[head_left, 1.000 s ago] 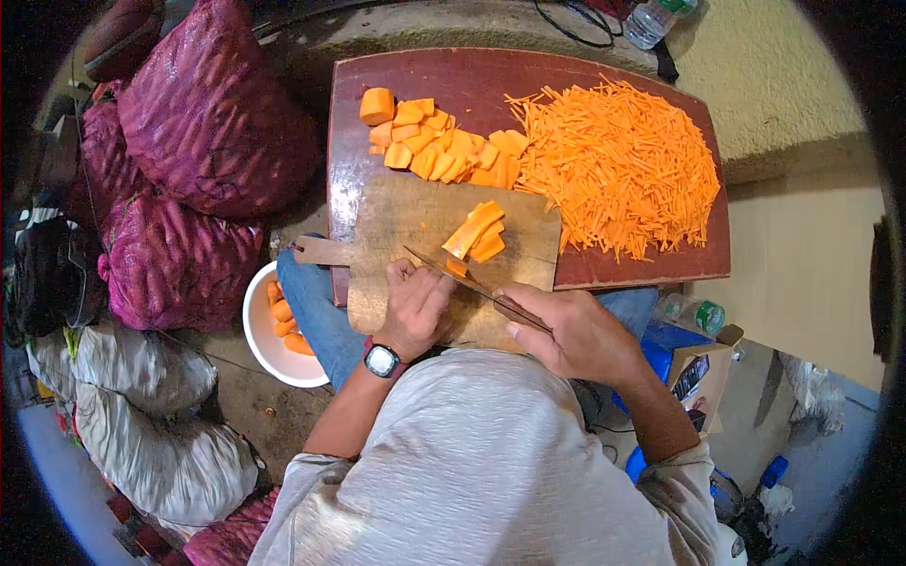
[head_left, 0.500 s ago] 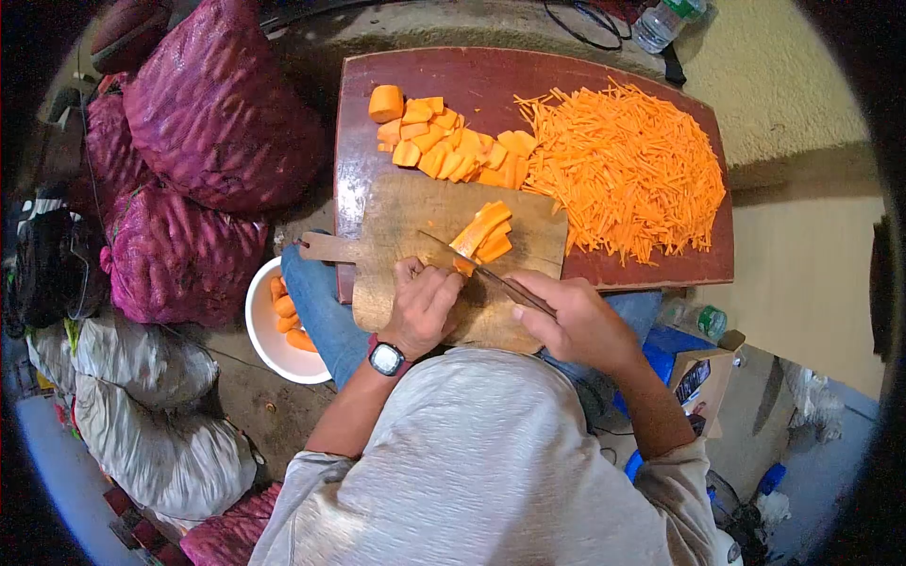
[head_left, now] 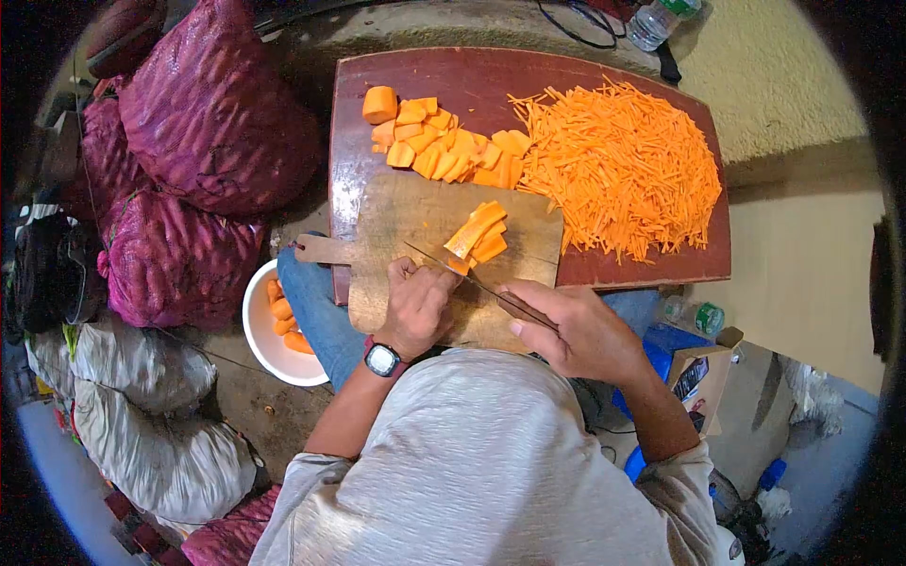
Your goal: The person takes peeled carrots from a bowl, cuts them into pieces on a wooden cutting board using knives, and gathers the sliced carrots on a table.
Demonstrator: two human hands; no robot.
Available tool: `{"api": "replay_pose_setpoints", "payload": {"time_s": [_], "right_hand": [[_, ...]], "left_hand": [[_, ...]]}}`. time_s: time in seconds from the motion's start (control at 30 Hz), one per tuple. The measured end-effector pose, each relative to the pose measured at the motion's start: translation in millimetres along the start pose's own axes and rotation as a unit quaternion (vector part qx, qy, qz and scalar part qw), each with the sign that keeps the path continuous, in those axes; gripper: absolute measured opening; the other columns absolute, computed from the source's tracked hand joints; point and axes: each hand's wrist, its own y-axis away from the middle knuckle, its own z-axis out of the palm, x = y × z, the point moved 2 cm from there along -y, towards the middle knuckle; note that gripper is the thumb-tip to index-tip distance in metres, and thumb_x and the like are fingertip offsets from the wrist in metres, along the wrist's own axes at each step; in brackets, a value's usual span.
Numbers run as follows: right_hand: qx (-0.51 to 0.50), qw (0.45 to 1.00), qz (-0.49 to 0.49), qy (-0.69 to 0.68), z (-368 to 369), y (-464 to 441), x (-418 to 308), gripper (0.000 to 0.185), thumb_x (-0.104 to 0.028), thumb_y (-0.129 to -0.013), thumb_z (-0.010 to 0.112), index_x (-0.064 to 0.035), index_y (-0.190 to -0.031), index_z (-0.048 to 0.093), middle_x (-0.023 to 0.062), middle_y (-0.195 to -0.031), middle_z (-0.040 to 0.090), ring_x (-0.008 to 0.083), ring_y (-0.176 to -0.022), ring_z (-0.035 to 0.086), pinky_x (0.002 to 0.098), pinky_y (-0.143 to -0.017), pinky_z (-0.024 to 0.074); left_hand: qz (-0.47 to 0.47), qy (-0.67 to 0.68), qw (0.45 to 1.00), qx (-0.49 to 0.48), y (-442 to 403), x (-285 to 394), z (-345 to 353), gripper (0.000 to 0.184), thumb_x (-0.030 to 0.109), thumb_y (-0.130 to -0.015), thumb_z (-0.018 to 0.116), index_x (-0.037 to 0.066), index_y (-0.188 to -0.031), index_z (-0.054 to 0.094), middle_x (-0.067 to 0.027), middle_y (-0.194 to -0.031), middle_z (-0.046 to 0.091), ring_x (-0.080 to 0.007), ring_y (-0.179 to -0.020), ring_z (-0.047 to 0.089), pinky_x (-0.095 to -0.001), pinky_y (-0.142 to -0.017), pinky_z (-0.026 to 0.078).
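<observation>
- Shows a crowded room, with bulging purple sacks [head_left: 217, 123] heaped at far left, white sacks [head_left: 142, 443] at near left and a rough pale ledge [head_left: 774, 104] at far right.
- Has a red table [head_left: 453, 80] at far centre, smooth and faintly glossy, likely slick when wet.
- Carries a loose pile of carrot shreds [head_left: 618, 170] on the right of the table, probably light and springy, best scooped from underneath with both palms.
- Includes a wooden cutting board [head_left: 387, 212] reaching past the table's near edge, handle to the left; looks stiff and fairly grippy.
- Includes a white bowl [head_left: 253, 325] at near left holding carrots [head_left: 283, 316], likely firm and slippery, best gripped round the thick middle.
- Has carrot pieces [head_left: 444, 146] clustered beyond the board, overlapping and probably crisp.
- Has the right hand [head_left: 566, 325] wrapped around the handle of a knife [head_left: 486, 290], blade slanting to far left.
- Has the left hand [head_left: 417, 300] over the board, fingers bent just beside the blade's near side; cannot tell about anything pinned beneath.
- Has carrot slices [head_left: 479, 231] stacked askew on the board at the blade's far side: likely light, stiff, moist, prone to sliding and snapping; best held from above by the long sides, fingertips tucked back.
</observation>
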Motion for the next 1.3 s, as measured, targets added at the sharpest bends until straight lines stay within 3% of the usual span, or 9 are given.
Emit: {"api": "replay_pose_setpoints", "payload": {"time_s": [0.27, 0.47, 0.53, 0.77, 0.87, 0.97, 1.03, 1.13, 1.3], "right_hand": [[-0.006, 1.0, -0.01, 0.024, 0, -1, -3, 0.037, -0.019, -0.101, 0.07, -0.0008, -0.133, 0.064, 0.0279, -0.098, 0.076, 0.0482, -0.092, 0.076, 0.0542, -0.077, 0.0603], [-0.004, 0.999, -0.01, 0.038, 11, -1, 8, 0.038, -0.019, -0.1, 0.07, -0.0013, -0.133, 0.063, 0.0286, -0.097, 0.075, 0.049, -0.09, 0.075, 0.0558, -0.075, 0.0598], [-0.018, 1.0, 0.017, 0.01, 14, -6, 13, 0.042, -0.012, -0.098, 0.071, 0.0036, -0.136, 0.064, 0.0279, -0.104, 0.076, 0.0453, -0.096, 0.077, 0.0485, -0.081, 0.0607], [-0.025, 0.999, 0.038, 0.014, 30, -26, 39, 0.04, -0.015, -0.101, 0.069, -0.0002, -0.137, 0.064, 0.0289, -0.102, 0.074, 0.0471, -0.092, 0.075, 0.0475, -0.079, 0.059], [-0.032, 0.999, 0.032, -0.008, 22, -25, 32, 0.041, -0.015, -0.1, 0.069, -0.0012, -0.139, 0.064, 0.0287, -0.102, 0.074, 0.0447, -0.092, 0.076, 0.0456, -0.079, 0.059], [-0.002, 0.996, 0.034, -0.081, 11, -16, 13, 0.038, -0.017, -0.101, 0.068, -0.0027, -0.135, 0.066, 0.0274, -0.094, 0.074, 0.0469, -0.087, 0.076, 0.0534, -0.076, 0.0591], [0.037, 0.997, -0.007, -0.071, 4, -9, 3, 0.039, -0.016, -0.1, 0.069, -0.0026, -0.136, 0.065, 0.0257, -0.095, 0.075, 0.0437, -0.088, 0.077, 0.0498, -0.076, 0.0597], [0.017, 0.998, 0.004, -0.054, 0, -2, 0, 0.039, -0.014, -0.099, 0.07, -0.0016, -0.136, 0.065, 0.0255, -0.098, 0.076, 0.0426, -0.09, 0.078, 0.0475, -0.077, 0.0603], [0.019, 0.999, -0.017, -0.047, -2, -2, -4, 0.038, -0.012, -0.098, 0.07, -0.0004, -0.134, 0.066, 0.0262, -0.099, 0.076, 0.0431, -0.092, 0.078, 0.0469, -0.076, 0.0608]], "left_hand": [[0.002, 0.004, 1.0, -0.008, 1, -1, -1, 0.055, 0.0, -0.066, 0.078, -0.002, -0.12, 0.068, -0.0094, -0.092, 0.068, -0.0266, -0.075, 0.063, -0.0486, -0.08, 0.042], [0.017, -0.002, 1.0, -0.004, -2, 1, -3, 0.047, 0.0, -0.07, 0.076, -0.003, -0.117, 0.069, -0.009, -0.091, 0.068, -0.0255, -0.074, 0.063, -0.0465, -0.08, 0.042], [0.015, 0.002, 1.0, -0.011, -3, 1, -4, 0.042, -0.003, -0.071, 0.073, -0.002, -0.114, 0.07, -0.0084, -0.089, 0.067, -0.0252, -0.072, 0.062, -0.0452, -0.078, 0.041], [0.014, -0.022, 1.0, 0.016, -3, 3, 1, 0.039, -0.008, -0.071, 0.071, 0.0, -0.109, 0.069, -0.0078, -0.088, 0.066, -0.0252, -0.068, 0.059, -0.0438, -0.076, 0.04], [0.005, -0.019, 1.0, -0.004, -3, 1, 1, 0.045, -0.009, -0.069, 0.071, -0.001, -0.113, 0.068, -0.0083, -0.089, 0.066, -0.0263, -0.071, 0.061, -0.0451, -0.077, 0.041], [0.0, -0.012, 1.0, 0.008, -5, 3, -5, 0.049, -0.008, -0.066, 0.072, -0.001, -0.115, 0.068, -0.0091, -0.091, 0.066, -0.0275, -0.074, 0.062, -0.0466, -0.079, 0.042], [-0.001, 0.002, 1.0, -0.011, -6, 4, -8, 0.055, -0.007, -0.062, 0.073, -0.001, -0.117, 0.068, -0.0093, -0.093, 0.066, -0.0283, -0.077, 0.064, -0.0478, -0.08, 0.043], [-0.004, -0.002, 1.0, 0.0, -6, 3, -6, 0.056, -0.005, -0.061, 0.073, -0.001, -0.117, 0.068, -0.0088, -0.092, 0.066, -0.0281, -0.077, 0.064, -0.0476, -0.08, 0.043], [-0.005, -0.004, 1.0, -0.008, -5, 2, -7, 0.054, -0.005, -0.063, 0.073, -0.001, -0.117, 0.068, -0.0096, -0.094, 0.069, -0.0275, -0.078, 0.065, -0.0474, -0.081, 0.043]]}}
